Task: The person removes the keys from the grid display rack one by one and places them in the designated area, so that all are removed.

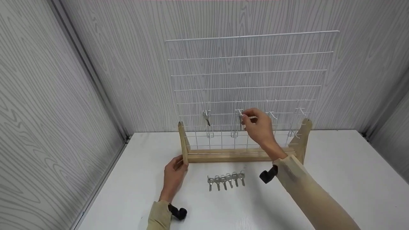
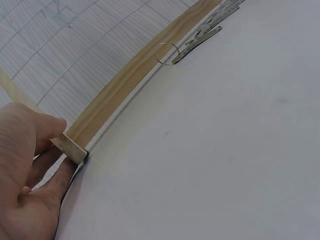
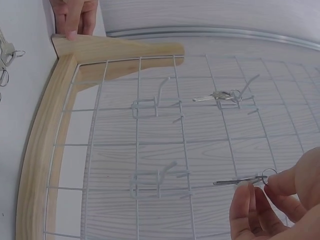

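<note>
My right hand (image 1: 260, 127) pinches the ring of a key (image 3: 235, 181) between thumb and fingers. It is at a white hook (image 1: 239, 111) on the wire grid panel (image 1: 252, 88); whether the ring sits over that hook is hard to tell. Another key (image 1: 207, 118) hangs from the hook to the left. Low at the left, my left hand (image 1: 174, 174) grips the end leg of the wooden stand (image 1: 223, 157), thumb on one side and fingers on the other in the left wrist view. In front of the stand several keys with rings (image 1: 224, 181) lie in a row.
Further hooks stick out of the grid, including one at the right (image 1: 300, 111) and a lower one (image 1: 294, 134). The stand is on a white table (image 1: 121, 191). Grey wood-patterned walls rise behind and at the left (image 1: 38, 111).
</note>
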Demonstrator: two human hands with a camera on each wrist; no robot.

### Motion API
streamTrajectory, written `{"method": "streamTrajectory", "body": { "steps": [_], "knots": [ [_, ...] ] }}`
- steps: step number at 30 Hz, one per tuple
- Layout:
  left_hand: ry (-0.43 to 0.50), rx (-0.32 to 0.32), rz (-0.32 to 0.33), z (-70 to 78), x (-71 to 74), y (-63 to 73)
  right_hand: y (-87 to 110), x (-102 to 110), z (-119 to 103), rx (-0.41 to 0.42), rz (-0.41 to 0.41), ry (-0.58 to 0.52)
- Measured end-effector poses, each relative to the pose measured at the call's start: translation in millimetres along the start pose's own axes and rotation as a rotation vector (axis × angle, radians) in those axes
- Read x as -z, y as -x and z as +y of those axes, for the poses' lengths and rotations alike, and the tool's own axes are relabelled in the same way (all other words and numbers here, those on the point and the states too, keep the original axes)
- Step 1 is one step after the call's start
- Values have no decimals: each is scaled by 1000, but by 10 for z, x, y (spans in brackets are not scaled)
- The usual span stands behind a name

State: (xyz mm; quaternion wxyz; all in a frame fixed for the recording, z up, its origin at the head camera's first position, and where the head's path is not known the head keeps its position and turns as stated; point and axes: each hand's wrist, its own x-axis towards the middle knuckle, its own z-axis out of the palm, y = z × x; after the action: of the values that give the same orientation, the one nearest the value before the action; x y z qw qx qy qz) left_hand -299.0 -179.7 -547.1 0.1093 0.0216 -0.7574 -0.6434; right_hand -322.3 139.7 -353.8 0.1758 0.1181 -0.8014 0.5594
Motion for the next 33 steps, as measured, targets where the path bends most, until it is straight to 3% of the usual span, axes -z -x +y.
{"method": "streamTrajectory", "body": {
  "steps": [33],
  "knots": [
    [14, -1, -6, -4, 4, -10, 152, 124, -54, 78, -23, -8]
  ]
}}
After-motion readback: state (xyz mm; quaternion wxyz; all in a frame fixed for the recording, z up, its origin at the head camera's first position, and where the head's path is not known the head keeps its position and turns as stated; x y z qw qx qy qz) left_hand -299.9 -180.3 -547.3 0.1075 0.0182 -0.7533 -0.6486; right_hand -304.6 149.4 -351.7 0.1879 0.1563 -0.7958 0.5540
